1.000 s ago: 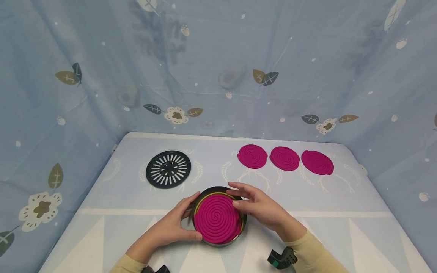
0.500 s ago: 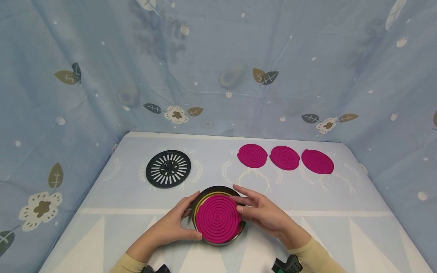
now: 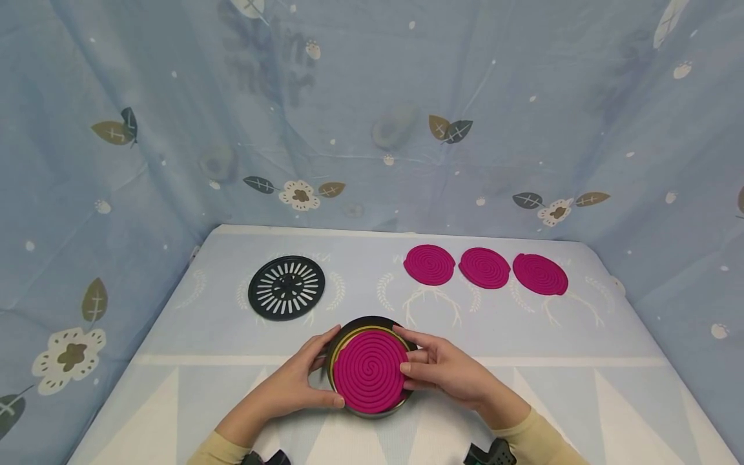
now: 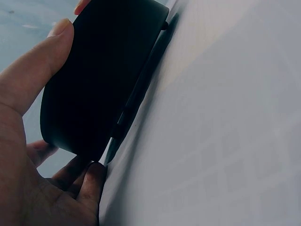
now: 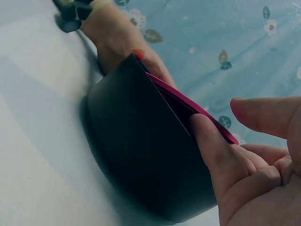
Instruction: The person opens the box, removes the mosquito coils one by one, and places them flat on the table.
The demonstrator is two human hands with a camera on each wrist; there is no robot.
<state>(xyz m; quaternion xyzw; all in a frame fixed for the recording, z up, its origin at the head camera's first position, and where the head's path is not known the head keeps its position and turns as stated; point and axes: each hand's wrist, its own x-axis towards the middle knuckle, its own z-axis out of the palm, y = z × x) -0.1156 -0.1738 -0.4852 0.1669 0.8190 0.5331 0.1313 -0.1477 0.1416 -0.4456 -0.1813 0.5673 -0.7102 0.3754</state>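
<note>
A round dark tin, a mosquito coil holder (image 3: 372, 322), stands near the table's front. My left hand (image 3: 293, 385) grips its left side, thumb at the near rim and fingers round the outer wall in the left wrist view. On top of the holder lies a magenta mosquito coil (image 3: 371, 371), its right edge raised in the right wrist view. My right hand (image 3: 444, 374) is at that edge: a finger reaches between holder rim and coil, and the thumb stands apart above it. A yellowish ring shows inside the rim; the rest of the inside is hidden.
A black slotted lid (image 3: 287, 288) lies at the back left of the table. Along the back right, a left coil (image 3: 429, 265), a middle coil (image 3: 484, 268) and a right coil (image 3: 540, 274) lie flat in a row. A patterned blue cloth (image 3: 372, 97) hangs behind.
My right hand has moved slightly toward the near side along the holder's right edge. The top coil has shifted a little to the right. My left hand has kept its place.
</note>
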